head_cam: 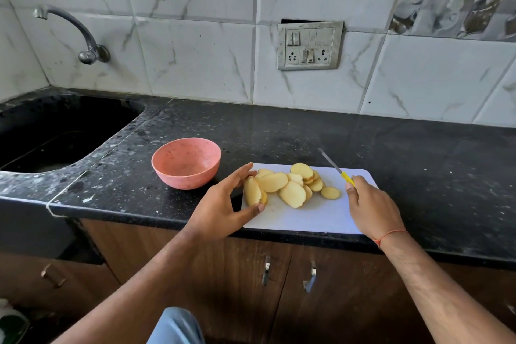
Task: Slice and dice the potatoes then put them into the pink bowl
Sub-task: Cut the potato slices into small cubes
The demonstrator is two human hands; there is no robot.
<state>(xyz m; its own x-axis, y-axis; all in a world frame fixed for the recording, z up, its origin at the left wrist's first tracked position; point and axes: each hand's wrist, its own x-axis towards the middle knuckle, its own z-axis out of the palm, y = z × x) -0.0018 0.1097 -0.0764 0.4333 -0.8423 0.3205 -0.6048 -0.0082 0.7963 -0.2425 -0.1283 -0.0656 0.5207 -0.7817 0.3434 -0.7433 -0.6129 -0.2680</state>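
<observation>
1. The potato slices are pale yellow ovals, lying overlapped in a loose pile on the white board.
2. The pink bowl stands upright left of the board, nothing inside.

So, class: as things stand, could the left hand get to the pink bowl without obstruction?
Probably yes. The left hand grips a potato slice at the cutting board's left edge; the pink bowl stands just beyond, with only bare counter between.

Glossy speckled stone counter; matt plastic pink bowl.
</observation>
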